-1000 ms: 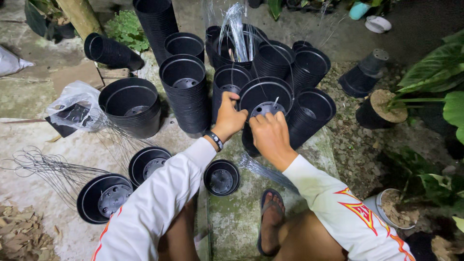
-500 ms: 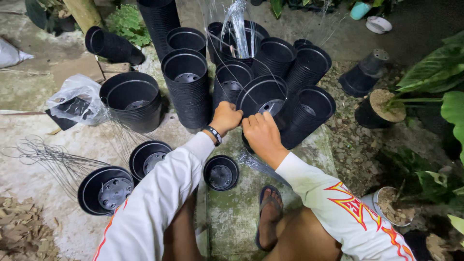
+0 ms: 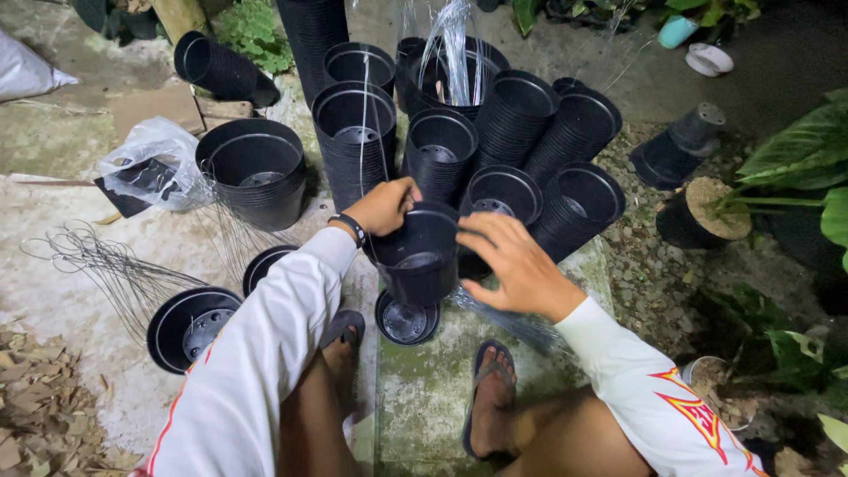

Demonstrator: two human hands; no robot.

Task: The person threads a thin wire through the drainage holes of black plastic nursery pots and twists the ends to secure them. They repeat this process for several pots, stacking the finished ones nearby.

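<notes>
From the head camera, the left hand [image 3: 382,206] reached forward in a white sleeve, a dark wristband [image 3: 352,228] at the wrist, its grip closed on the far-left rim of a black plastic pot [image 3: 422,256] that it held tilted above the ground, mouth facing up and toward the person. The right hand [image 3: 512,262] was at the pot's right rim, fingers spread and curved, its grip open, with the fingertips at or just over the rim. Below the held pot a smaller black pot [image 3: 405,321] stood on the concrete slab [image 3: 424,397] between two sandalled feet. Behind, leaning stacks of black pots [image 3: 517,119] crowded the ground, one wrapped in clear plastic film [image 3: 455,53]; a wide pot stack [image 3: 253,170] and a bundle of wire hangers [image 3: 110,265] lay to the left. Half a second earlier both hands had been farther out, at a pot on the leaning stacks; the pot had since come free and closer.
</notes>
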